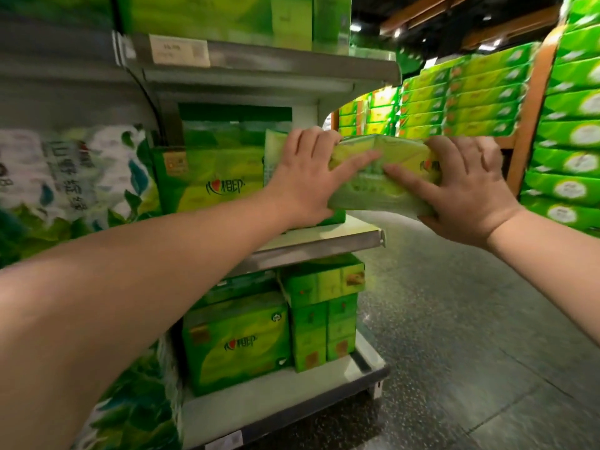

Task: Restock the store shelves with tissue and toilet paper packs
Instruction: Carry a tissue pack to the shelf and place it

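Note:
A light-green tissue pack [383,177] hangs in the air at the right end of the middle shelf [341,237]. My left hand [308,177] grips its left end, fingers over the top and thumb across the front. My right hand [467,193] grips its right end, thumb on the front face. The pack sits just right of the green packs [211,183] standing on that shelf. Its far side is hidden behind my hands.
White-and-green toilet paper packs [71,177] fill the bay at left. More green packs stand on the top shelf [259,60] and the bottom shelf [285,381]. Stacked green cartons [571,134] line the right. The speckled grey aisle floor [470,336] lies between.

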